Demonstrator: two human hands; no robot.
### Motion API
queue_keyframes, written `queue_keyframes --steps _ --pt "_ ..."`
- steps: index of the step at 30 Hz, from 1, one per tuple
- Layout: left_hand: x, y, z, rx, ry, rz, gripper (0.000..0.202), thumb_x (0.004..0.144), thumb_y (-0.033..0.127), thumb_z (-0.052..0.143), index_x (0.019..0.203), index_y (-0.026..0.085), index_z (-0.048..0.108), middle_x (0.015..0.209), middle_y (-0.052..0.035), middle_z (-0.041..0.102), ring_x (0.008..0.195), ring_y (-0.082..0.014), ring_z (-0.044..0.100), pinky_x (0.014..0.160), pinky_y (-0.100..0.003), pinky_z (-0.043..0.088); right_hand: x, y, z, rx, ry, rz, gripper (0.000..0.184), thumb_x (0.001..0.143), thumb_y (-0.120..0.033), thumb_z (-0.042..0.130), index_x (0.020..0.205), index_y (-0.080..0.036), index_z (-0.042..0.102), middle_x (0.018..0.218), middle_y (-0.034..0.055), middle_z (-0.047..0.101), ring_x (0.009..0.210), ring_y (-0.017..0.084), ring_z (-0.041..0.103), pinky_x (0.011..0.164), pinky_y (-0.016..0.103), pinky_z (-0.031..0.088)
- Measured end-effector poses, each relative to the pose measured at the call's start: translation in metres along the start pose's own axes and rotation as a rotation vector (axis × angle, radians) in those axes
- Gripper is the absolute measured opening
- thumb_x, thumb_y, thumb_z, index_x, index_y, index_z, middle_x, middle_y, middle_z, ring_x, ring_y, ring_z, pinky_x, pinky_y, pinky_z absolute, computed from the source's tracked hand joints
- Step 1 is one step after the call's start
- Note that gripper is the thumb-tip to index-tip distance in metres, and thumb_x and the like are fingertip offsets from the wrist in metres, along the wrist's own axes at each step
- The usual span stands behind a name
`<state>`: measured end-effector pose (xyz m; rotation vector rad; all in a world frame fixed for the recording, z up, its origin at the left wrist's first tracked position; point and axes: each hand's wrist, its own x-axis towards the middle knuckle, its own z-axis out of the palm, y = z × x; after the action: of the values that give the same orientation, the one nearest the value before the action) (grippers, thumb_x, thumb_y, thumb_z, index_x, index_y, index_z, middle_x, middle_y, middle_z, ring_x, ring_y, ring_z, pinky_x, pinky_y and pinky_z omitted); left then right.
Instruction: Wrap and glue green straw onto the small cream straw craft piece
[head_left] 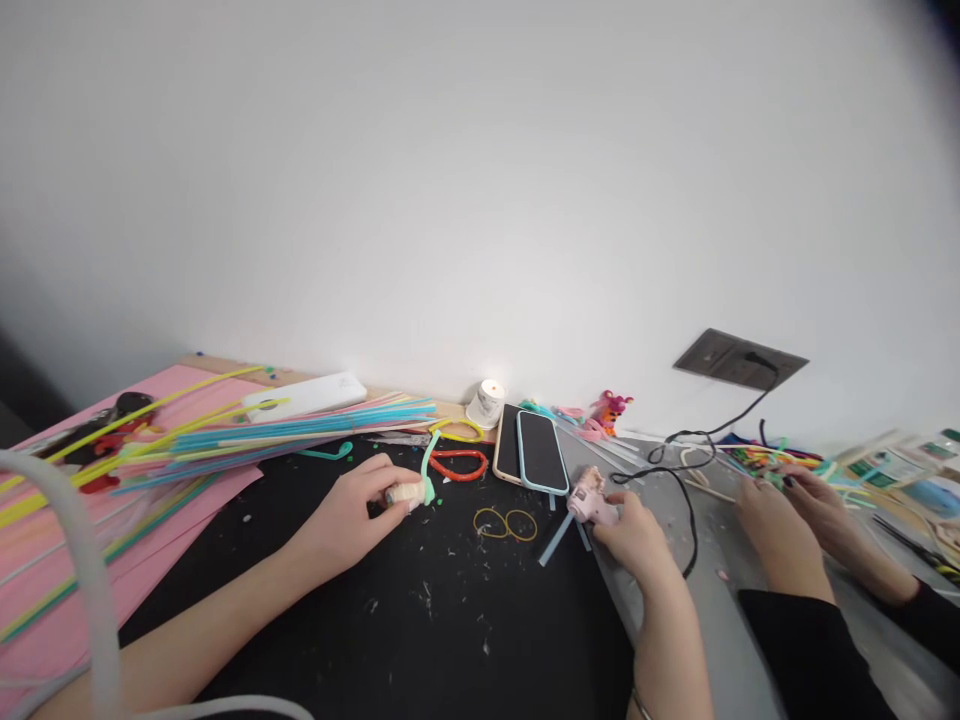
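Observation:
Near the middle of the black mat (450,620), my left hand (356,510) is closed around a small cream-coloured roll (406,494). A mint-green pipe cleaner (429,470) stands up at the roll's end. My right hand (634,535) grips the handle of a pale pink hot glue gun (589,497) at the mat's right edge, its nozzle end toward the mat. Between the two hands lie two thin yellowish rings (505,523) side by side. A red pipe cleaner loop (459,466) and a yellow loop (457,430) are just beyond my left hand.
Two phones (543,452) overlap behind the rings, beside an upturned paper cup (487,402). Bundled pipe cleaners (300,425) lie over pink sheets (225,500) at left. A black cable (686,510) loops right, below a wall socket (739,358). A co-worker's hands (780,525) work at far right.

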<state>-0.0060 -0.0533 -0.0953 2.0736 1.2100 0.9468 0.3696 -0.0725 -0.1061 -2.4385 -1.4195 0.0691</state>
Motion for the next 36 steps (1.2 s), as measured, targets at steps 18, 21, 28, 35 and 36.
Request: queue_keyframes --steps 18,21,28,35,36 --pt "-0.003 0.003 -0.003 0.045 -0.049 0.034 0.022 0.082 0.019 0.048 0.097 0.02 0.064 0.082 -0.0007 0.052 0.073 -0.0143 0.056 0.069 -0.025 0.046 -0.028 -0.062 -0.012 0.924 -0.066 -0.135 0.02 0.071 -0.034 0.057 0.07 -0.014 0.061 0.053 0.0019 0.056 0.051 0.016 0.053 0.052 0.026 0.042" --pt "-0.004 0.004 -0.003 0.079 -0.067 0.06 0.023 0.082 0.017 0.047 0.098 0.02 0.064 0.081 -0.0004 0.051 0.073 -0.0139 0.055 0.069 -0.025 0.045 -0.043 -0.079 -0.006 0.97 -0.2 -0.212 0.025 0.071 -0.032 0.061 0.087 -0.012 0.065 0.055 0.0001 0.059 0.046 0.014 0.05 0.046 0.024 0.04" --pt "-0.004 0.003 -0.001 0.134 -0.068 0.062 0.023 0.082 0.018 0.049 0.099 0.02 0.064 0.081 -0.0001 0.051 0.073 -0.0137 0.055 0.07 -0.025 0.044 -0.068 -0.109 0.004 0.929 -0.502 -0.59 0.035 0.074 -0.017 0.059 0.108 -0.022 0.065 0.106 0.0031 0.069 0.096 0.022 0.063 0.082 0.031 0.051" --pt "-0.005 0.003 -0.001 0.12 -0.073 0.058 0.023 0.082 0.018 0.049 0.098 0.021 0.064 0.08 0.0002 0.051 0.071 -0.0135 0.054 0.068 -0.025 0.043 -0.075 -0.111 0.019 0.711 -0.433 -0.62 0.009 0.074 -0.019 0.06 0.08 -0.018 0.067 0.069 -0.0002 0.066 0.06 0.016 0.059 0.055 0.023 0.048" --pt "-0.005 0.002 0.0 0.119 -0.074 0.055 0.023 0.082 0.018 0.049 0.098 0.02 0.064 0.08 0.0001 0.05 0.071 -0.0136 0.054 0.068 -0.025 0.043 -0.075 -0.112 0.02 0.691 -0.421 -0.633 0.007 0.075 -0.019 0.059 0.077 -0.018 0.066 0.067 -0.0005 0.064 0.058 0.015 0.057 0.054 0.023 0.046"
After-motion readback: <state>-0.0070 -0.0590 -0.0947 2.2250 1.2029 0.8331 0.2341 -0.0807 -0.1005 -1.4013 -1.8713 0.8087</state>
